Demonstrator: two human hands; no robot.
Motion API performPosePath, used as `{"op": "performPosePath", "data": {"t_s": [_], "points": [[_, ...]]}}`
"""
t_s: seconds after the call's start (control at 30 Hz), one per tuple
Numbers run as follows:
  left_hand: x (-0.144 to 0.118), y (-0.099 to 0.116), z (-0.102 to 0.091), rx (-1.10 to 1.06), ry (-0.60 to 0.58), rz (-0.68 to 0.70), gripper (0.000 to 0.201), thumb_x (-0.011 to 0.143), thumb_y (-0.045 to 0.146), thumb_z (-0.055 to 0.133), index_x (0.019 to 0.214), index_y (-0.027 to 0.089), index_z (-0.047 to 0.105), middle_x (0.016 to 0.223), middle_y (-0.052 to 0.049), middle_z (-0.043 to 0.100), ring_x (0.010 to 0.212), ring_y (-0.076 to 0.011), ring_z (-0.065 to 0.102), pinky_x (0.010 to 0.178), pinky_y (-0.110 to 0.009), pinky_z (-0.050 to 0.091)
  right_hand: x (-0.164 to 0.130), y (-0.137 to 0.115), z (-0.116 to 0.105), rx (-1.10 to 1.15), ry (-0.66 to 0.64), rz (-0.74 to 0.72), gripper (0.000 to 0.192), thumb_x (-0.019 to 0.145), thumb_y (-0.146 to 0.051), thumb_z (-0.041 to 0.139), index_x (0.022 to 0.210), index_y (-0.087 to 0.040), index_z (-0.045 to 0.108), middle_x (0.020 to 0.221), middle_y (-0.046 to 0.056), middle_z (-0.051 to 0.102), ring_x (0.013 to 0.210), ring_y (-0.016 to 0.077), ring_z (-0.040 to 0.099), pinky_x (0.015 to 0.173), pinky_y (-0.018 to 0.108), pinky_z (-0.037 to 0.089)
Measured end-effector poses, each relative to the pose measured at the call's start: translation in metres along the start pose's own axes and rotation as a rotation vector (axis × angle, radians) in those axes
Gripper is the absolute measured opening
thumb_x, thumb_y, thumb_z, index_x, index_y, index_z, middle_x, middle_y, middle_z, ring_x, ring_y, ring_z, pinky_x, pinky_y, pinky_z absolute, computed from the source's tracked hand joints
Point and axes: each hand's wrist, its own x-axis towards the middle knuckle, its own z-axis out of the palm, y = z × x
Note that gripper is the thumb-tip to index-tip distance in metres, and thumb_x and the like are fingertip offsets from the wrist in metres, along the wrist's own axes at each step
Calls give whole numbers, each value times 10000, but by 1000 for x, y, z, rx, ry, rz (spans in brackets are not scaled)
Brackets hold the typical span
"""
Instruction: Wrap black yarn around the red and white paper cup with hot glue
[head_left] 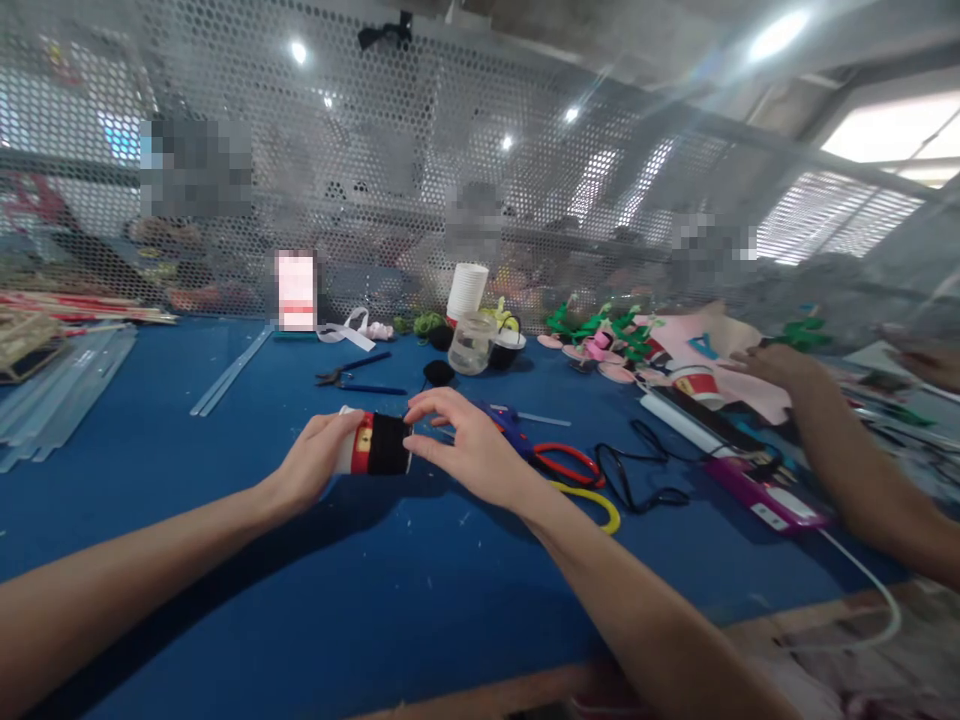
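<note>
My left hand (319, 462) clamps the decorated cup (373, 444), lying on its side left-to-right above the desk (225, 560); my right hand (469, 450), spread, touches its right end.

White cup (373, 443) with red and black bands, blue table (225, 560), red-handled and yellow-handled scissors (570, 462)

No legible text, label, brand, number or sign is found anywhere in view. The decorated cup (373, 444) lying near the middle of the surface (225, 560) bears coloured bands only. The pink-and-white item (296, 291) at the far left centre is pixelated and unreadable.
</note>
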Motion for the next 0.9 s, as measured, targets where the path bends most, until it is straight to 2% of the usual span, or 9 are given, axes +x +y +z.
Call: {"op": "performPosePath", "data": {"t_s": [0.13,0.33,0.5,0.57,0.73,0.83,0.9], "points": [[-1,-1,1,12,-17,-2,254,658,342,494,509,138,524,423,50,425,398,-68,357,397,-178,260,-1,-2,7,-59,28,-77,63,686,-153,555,730,-177,516,911,42,504,898,133,473,814,289,367],[-2,-1,2,54,-31,-9,260,649,342,485,479,146,494,415,56,395,382,-62,328,382,-180,242,-4,-7,8,-107,-16,-64,96,697,-133,537,633,-170,475,907,48,494,902,145,460,818,308,349],[-2,4,5,-45,69,-23,178,615,287,504,497,154,492,416,54,412,368,-65,362,360,-175,270,-8,-17,-6,-63,-108,-66,72,731,-152,490,666,-172,468,904,43,496,865,129,469,783,274,360],[1,5,5,-98,113,-53,139,602,263,518,515,160,488,407,60,416,355,-66,375,350,-174,285,-10,-20,-12,-47,-207,-28,56,745,-171,472,690,-172,484,851,30,518,783,117,488,715,249,383],[10,1,3,-157,251,-121,128,582,248,539,524,159,467,395,62,436,332,-73,412,331,-177,310,-12,-20,-25,-77,-593,135,59,710,-222,510,700,-164,513,646,-15,540,571,89,485,509,195,369],[11,1,2,-173,251,-134,117,581,242,539,545,154,470,405,58,449,334,-77,430,333,-180,327,-10,-14,-30,-139,-762,166,34,685,-181,510,661,-157,507,600,-22,538,529,79,476,469,179,348],[11,2,2,-185,246,-138,111,585,242,539,566,151,477,417,56,460,340,-77,440,340,-180,338,-9,-10,-32,-218,-826,201,39,661,-157,512,624,-158,501,571,-26,534,505,76,462,440,172,330]]}}
